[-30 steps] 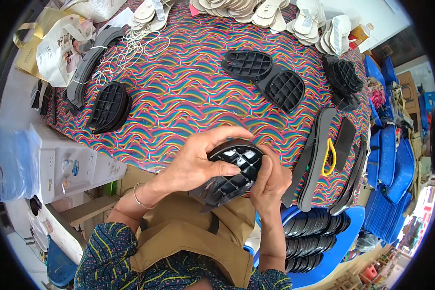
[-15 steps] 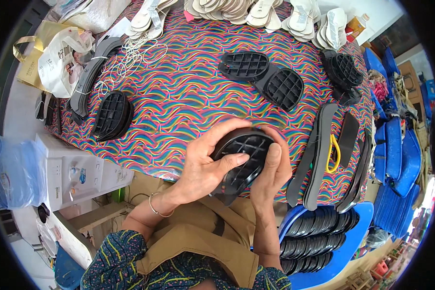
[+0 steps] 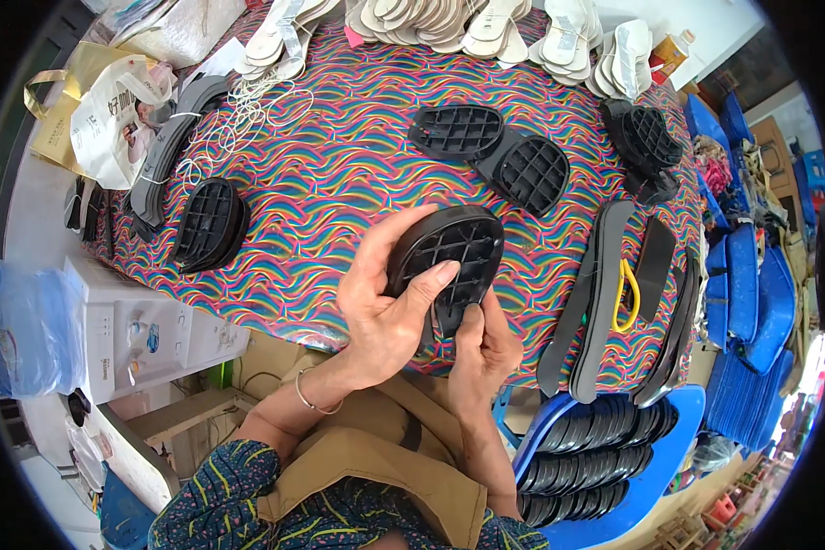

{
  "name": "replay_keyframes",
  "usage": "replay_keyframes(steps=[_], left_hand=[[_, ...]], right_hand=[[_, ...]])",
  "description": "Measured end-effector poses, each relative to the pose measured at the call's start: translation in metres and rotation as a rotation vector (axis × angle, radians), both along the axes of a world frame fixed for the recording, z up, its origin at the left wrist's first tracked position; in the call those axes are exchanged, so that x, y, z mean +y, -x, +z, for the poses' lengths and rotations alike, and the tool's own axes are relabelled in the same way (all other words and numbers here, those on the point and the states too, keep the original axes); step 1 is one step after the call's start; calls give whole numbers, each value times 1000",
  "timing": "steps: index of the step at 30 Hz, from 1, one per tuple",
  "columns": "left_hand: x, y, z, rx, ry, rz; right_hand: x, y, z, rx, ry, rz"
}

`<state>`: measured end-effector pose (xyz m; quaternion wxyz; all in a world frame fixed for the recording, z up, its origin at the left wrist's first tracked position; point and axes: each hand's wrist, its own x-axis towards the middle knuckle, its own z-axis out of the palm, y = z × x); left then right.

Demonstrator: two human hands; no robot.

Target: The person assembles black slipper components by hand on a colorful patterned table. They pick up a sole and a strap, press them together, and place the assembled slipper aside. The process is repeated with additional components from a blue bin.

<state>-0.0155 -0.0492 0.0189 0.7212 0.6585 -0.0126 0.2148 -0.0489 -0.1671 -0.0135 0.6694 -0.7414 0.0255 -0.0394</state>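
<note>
Both hands hold a black shoe heel [image 3: 472,247] above the table's near edge, its gridded hollow side facing up. My left hand [image 3: 376,316] wraps round its left side, the thumb lying over the grid. My right hand [image 3: 486,353] pinches the narrow near end between thumb and fingers. Beyond them, two more gridded black pieces, one an oblong heel [image 3: 458,131] and the other a rounded heel [image 3: 533,174], lie touching on the table. To the left stands a small stack of heels [image 3: 211,225]. Whatever is under the held heel is hidden.
The patterned tablecloth [image 3: 339,211] carries grey strips [image 3: 605,293], a yellow loop [image 3: 626,312] and a black heel pile [image 3: 651,137] at right. Pale insoles [image 3: 412,23] line the far edge. White string [image 3: 238,128] lies far left. A blue crate [image 3: 683,458] of black pieces stands below right.
My right hand has slid down from the heel's right side to its near end. The heel has risen slightly away from me and more of its far rim shows.
</note>
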Motion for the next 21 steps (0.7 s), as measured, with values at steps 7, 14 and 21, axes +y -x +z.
replay_keyframes(steps=[7,14,21], left_hand=[[0,3,7,167,95,-52],[5,5,4,223,162,-170],[11,11,-16,316,114,-468]], right_hand=[[-9,-25,22,-90,122,28],[-14,-44,19,-173,152,56],[-32,-62,16,-251,223,208]])
